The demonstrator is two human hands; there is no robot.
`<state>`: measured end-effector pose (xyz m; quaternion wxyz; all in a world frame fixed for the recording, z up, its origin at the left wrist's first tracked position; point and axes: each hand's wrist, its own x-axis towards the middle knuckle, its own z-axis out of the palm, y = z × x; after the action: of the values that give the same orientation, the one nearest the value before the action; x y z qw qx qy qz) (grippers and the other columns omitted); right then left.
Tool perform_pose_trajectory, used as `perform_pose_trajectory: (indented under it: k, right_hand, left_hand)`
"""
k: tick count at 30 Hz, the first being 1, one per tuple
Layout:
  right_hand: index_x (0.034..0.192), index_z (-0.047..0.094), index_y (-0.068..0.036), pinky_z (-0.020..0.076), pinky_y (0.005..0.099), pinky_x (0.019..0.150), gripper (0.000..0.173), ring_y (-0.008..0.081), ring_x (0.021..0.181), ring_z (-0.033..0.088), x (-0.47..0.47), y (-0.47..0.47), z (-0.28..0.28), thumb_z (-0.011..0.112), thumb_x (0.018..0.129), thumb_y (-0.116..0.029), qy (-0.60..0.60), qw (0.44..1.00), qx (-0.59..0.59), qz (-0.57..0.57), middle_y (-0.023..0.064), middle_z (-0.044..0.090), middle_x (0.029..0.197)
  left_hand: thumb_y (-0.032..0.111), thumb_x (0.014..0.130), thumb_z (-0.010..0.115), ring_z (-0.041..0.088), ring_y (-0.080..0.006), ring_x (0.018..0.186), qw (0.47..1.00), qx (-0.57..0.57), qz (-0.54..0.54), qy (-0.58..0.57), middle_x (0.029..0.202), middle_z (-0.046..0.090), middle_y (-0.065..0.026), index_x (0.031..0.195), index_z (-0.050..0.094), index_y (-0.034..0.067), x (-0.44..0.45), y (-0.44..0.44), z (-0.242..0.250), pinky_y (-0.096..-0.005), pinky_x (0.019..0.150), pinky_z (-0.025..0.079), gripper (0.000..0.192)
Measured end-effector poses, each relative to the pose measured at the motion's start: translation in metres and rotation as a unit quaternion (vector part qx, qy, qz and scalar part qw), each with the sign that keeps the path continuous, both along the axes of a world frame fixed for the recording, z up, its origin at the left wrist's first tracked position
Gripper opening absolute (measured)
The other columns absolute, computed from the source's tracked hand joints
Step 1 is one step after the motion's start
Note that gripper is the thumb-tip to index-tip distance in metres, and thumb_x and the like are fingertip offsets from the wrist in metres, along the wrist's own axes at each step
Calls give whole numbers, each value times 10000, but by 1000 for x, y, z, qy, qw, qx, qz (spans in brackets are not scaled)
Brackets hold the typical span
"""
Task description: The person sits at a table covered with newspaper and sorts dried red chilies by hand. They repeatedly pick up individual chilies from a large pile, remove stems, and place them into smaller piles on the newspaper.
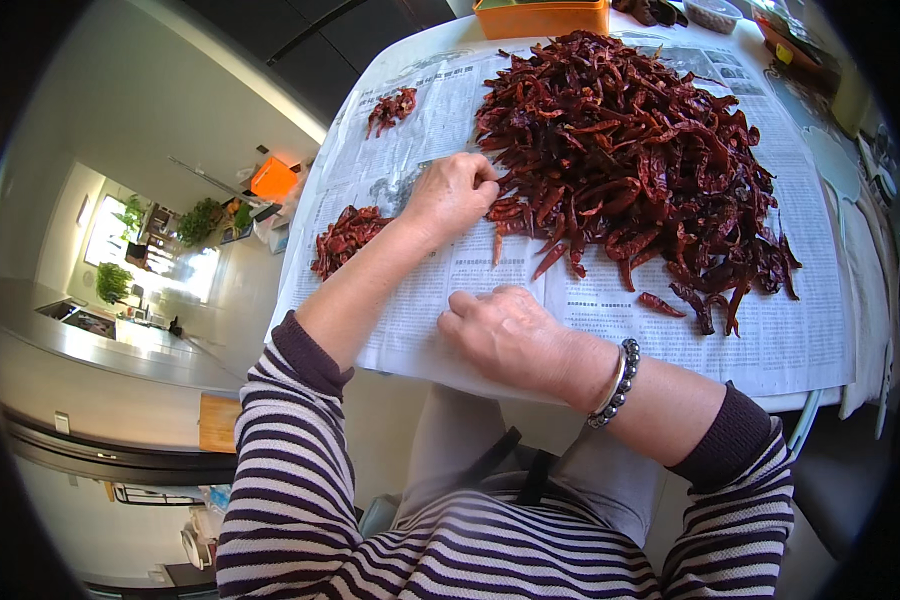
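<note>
A large heap of dried red chili peppers (622, 150) lies on newspaper sheets (412, 337) spread over the table. My left hand (454, 195) is at the heap's left edge, fingers bent down and close to the peppers; its fingertips are hidden, so a grip on a pepper cannot be made out. Nearer to me, my right hand (510, 337) rests low over the newspaper with curled fingers, and whatever they may hold is out of sight. A smaller pile of chili pieces (349, 236) sits left of my left forearm. Farther back is another little cluster of chilies (391, 111).
Behind the heap stands an orange container (544, 19), with a clear tub (712, 13) to its right. A pale green fly swatter (832, 161) lies along the right side. A few loose chilies (660, 305) lie at the heap's near edge.
</note>
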<state>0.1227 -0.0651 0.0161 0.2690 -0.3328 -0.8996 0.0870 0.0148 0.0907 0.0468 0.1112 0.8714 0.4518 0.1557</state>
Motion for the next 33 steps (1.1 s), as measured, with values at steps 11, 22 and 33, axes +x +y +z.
perform_pose_trajectory:
  k: [11,22,33]
  right_hand:
    - [895,636,-15,564,374,633,117,267,727,693,0,1,0,597,805,-79,8,1000,-2,0,134,635,879]
    - [910,628,-17,556,387,648,125,283,738,685,1,0,3,593,806,-76,0,1000,-18,0,138,634,899]
    - [928,603,-29,550,406,667,128,295,748,682,-1,1,5,577,814,-80,-5,999,-35,11,129,621,877]
  left_hand:
    - [276,775,697,694,-289,819,995,-79,24,49,840,714,-161,922,719,18,14,-1,12,-377,765,531,298]
    - [257,825,627,678,-389,824,990,76,-29,112,842,693,-211,870,683,23,12,-13,8,-464,755,537,245]
    - [159,901,459,660,-431,828,992,114,14,61,899,665,-251,908,548,-7,-25,-22,0,-526,771,528,188]
